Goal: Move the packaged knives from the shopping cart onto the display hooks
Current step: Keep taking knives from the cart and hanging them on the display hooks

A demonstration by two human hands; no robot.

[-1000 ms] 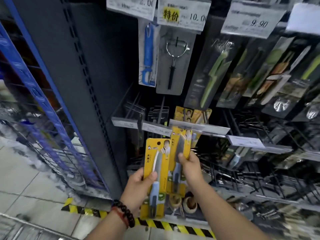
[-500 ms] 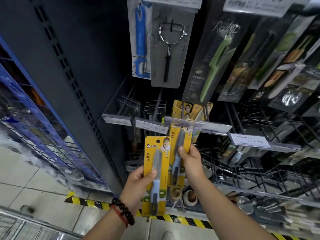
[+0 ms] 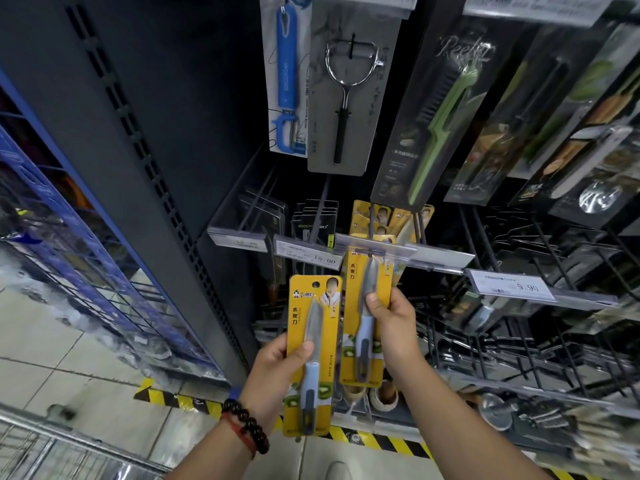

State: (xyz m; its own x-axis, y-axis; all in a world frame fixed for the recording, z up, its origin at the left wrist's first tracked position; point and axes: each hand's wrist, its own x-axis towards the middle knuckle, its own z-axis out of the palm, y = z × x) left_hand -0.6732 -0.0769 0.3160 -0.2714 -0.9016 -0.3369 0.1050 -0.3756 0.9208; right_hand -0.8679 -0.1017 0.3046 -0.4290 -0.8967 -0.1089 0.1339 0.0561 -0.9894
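My left grip (image 3: 277, 368) pinches a yellow card-backed fruit knife with a pale blue handle (image 3: 311, 355), thumb across its blade, held upright and clear of the rack. At its 2 o'clock my right grip (image 3: 394, 327) holds a second matching yellow knife pack (image 3: 363, 306), whose top sits just under the clear plastic price strip (image 3: 377, 251) at a display hook's tip. More yellow packs (image 3: 381, 216) hang behind, at 12. The wire shopping cart's rim (image 3: 69, 441) shows at 7 o'clock.

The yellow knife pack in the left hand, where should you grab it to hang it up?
Pinch the yellow knife pack at its middle edge from the left side, as the left hand does. The card is flat and upright, and that keeps the hang hole at the top free.
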